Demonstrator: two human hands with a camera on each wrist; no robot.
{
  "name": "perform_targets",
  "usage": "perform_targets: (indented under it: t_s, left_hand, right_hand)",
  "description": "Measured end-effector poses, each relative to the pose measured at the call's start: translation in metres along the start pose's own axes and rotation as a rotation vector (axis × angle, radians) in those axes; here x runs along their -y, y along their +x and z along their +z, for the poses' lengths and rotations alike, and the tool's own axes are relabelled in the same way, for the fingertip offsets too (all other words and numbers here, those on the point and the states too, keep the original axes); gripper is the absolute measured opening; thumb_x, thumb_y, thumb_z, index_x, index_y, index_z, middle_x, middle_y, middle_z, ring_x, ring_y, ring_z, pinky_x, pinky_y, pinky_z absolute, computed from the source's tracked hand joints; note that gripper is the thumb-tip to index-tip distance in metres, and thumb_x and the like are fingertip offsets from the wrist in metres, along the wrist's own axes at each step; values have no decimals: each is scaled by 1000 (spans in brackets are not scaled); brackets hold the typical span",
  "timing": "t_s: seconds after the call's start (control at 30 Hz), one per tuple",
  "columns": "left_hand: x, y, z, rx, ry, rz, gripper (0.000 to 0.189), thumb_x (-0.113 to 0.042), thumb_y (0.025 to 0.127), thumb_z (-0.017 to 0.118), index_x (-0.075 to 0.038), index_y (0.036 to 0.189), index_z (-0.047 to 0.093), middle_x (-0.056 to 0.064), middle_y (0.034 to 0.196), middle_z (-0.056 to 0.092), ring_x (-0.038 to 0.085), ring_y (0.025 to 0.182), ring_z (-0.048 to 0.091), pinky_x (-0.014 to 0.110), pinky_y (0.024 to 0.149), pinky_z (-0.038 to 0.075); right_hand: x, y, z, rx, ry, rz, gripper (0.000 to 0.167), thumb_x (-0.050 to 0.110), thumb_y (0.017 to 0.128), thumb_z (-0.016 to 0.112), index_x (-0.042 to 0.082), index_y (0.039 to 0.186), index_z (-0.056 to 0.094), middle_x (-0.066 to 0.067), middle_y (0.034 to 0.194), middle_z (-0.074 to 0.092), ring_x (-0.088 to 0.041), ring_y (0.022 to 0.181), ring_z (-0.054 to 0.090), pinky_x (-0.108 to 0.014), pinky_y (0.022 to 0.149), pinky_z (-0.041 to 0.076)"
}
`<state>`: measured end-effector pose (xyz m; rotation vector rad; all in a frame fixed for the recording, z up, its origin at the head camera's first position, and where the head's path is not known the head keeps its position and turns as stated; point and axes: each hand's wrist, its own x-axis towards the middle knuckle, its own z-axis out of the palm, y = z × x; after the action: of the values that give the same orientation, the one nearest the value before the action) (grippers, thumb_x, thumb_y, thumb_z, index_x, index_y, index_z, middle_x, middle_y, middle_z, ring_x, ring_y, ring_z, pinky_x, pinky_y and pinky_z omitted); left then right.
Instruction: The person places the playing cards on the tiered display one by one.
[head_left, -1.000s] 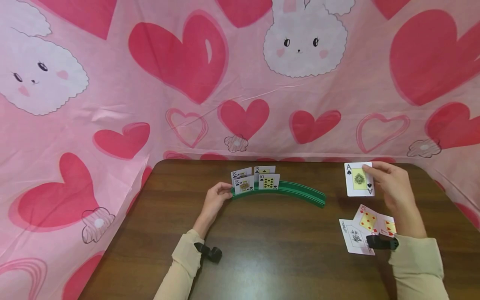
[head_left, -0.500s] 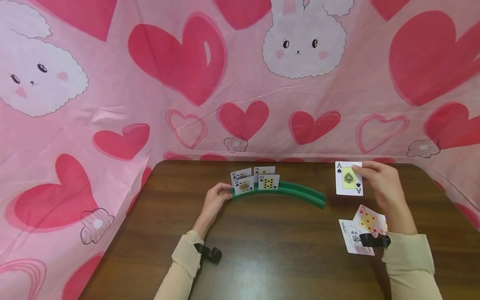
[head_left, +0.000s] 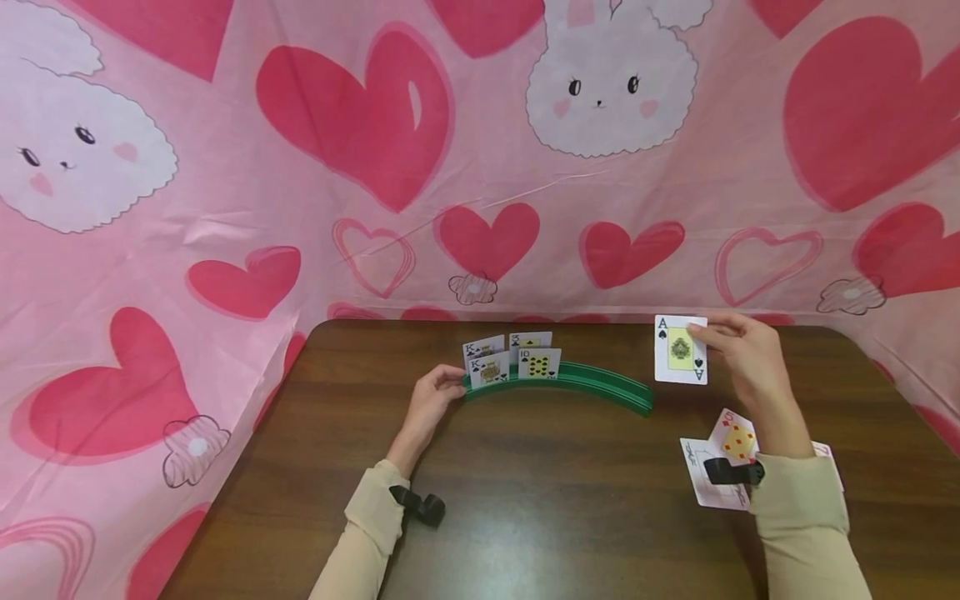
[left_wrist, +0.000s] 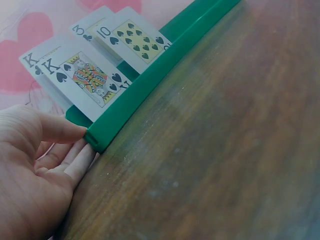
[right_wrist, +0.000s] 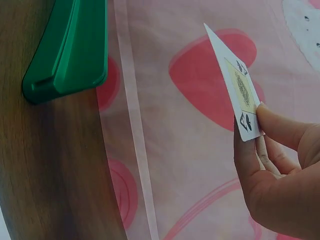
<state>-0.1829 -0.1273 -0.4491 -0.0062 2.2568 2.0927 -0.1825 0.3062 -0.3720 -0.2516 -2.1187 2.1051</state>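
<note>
My left hand [head_left: 426, 410] pinches the left end of a curved green card holder [head_left: 609, 387], thumb in front, as the left wrist view shows. In the holder's front row stand a king of spades [left_wrist: 90, 80] and a ten of spades [left_wrist: 135, 42]. Behind them are a king of clubs [head_left: 482, 345] and a three of clubs [head_left: 529, 339], partly covered. Off to the right, my right hand [head_left: 756, 367] holds an ace of spades [head_left: 679, 350] upright by its edge, between thumb and fingers, above the table and apart from the holder.
Under my right forearm lie a five of diamonds [head_left: 737, 437], a joker [head_left: 696, 467] and a red seven [head_left: 827, 457], partly hidden. The brown wooden table [head_left: 570, 500] ends at a pink cloth [head_left: 630, 183] with hearts and bunnies.
My right hand has moved left with the ace of spades, toward the holder, and slightly up. The red seven now shows to the right of the sleeve. My left hand has stayed put.
</note>
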Motion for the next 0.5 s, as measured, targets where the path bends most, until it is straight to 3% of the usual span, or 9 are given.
perform_targets:
  t_s: [0.23, 0.5]
  left_hand:
    - [-1, -1, 0, 2, 1, 2, 22, 12, 93, 60, 14, 114, 66, 23, 118, 68, 25, 106, 65, 25, 84, 51]
    - [6, 4, -1, 3, -2, -1, 22, 12, 92, 60, 14, 114, 66, 23, 119, 68, 24, 106, 65, 24, 84, 51]
  right_hand:
    - [-2, 4, 7, 38, 87, 2, 18, 6, 93, 75, 22, 87, 79, 11, 84, 74, -5, 72, 68, -19, 65, 56]
    - [-4, 3, 18, 73, 64, -1, 17, 7, 93, 76, 21, 85, 79, 11, 84, 74, -5, 73, 68, -20, 66, 56]
